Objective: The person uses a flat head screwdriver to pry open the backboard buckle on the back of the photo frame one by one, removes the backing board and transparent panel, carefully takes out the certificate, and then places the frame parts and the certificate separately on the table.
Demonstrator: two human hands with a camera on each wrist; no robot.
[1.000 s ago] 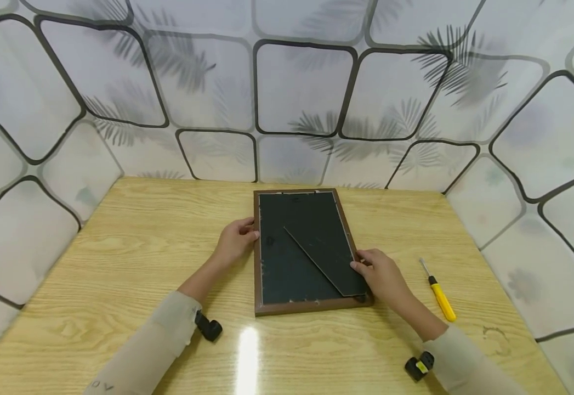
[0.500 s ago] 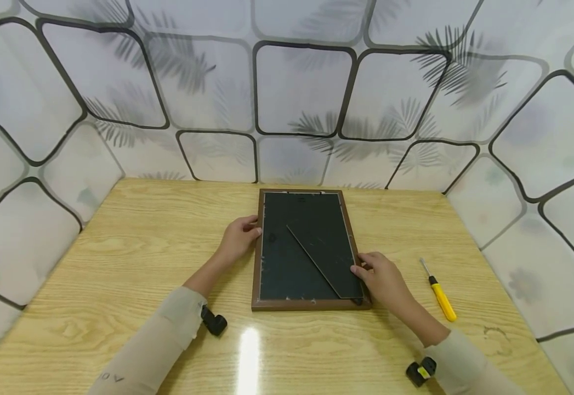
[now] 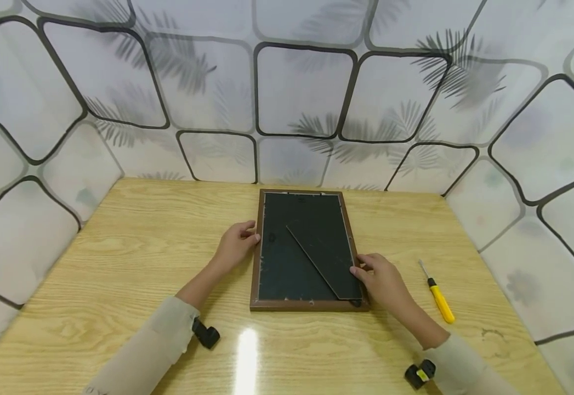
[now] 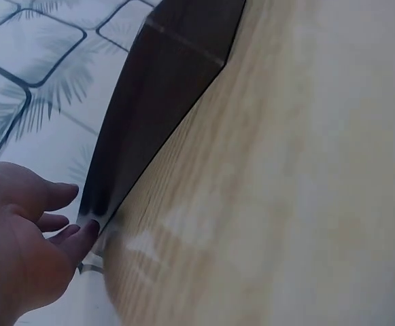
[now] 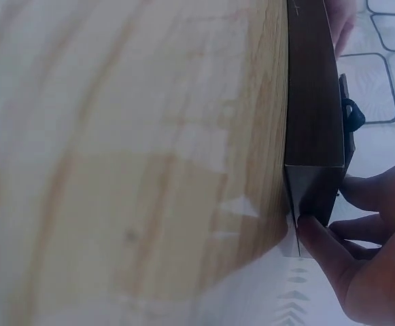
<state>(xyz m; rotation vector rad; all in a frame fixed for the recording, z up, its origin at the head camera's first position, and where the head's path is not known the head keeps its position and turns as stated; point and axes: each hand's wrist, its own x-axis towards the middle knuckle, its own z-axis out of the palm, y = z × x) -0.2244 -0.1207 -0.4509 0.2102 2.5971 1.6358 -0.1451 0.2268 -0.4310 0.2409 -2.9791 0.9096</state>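
A picture frame point(image 3: 277, 263) lies back side up on the table, with a brown wooden border and black backing. Its black easel stand point(image 3: 333, 269) lies slantwise over the backing at the lower right. At the frame's left side is my left hand point(image 3: 234, 244), its fingers loosely bent and fingertips right at the edge; the left wrist view shows the fingers point(image 4: 85, 238) against the frame's side wall. My right hand point(image 3: 382, 277) pinches the right edge near the lower corner. In the right wrist view, its thumb point(image 5: 364, 193) is on the backing side, with fingers along the wall.
A screwdriver point(image 3: 442, 302) with a yellow handle lies on the table point(image 3: 168, 219) to the right of my right hand. Patterned white cloth point(image 3: 306, 88) closes off the back and both sides. Each sleeve cuff carries a small black camera point(image 3: 205, 333).
The frame has turned slightly and its near edge now lies straighter. My left hand has drawn back a little to the left; my right hand has kept its hold.
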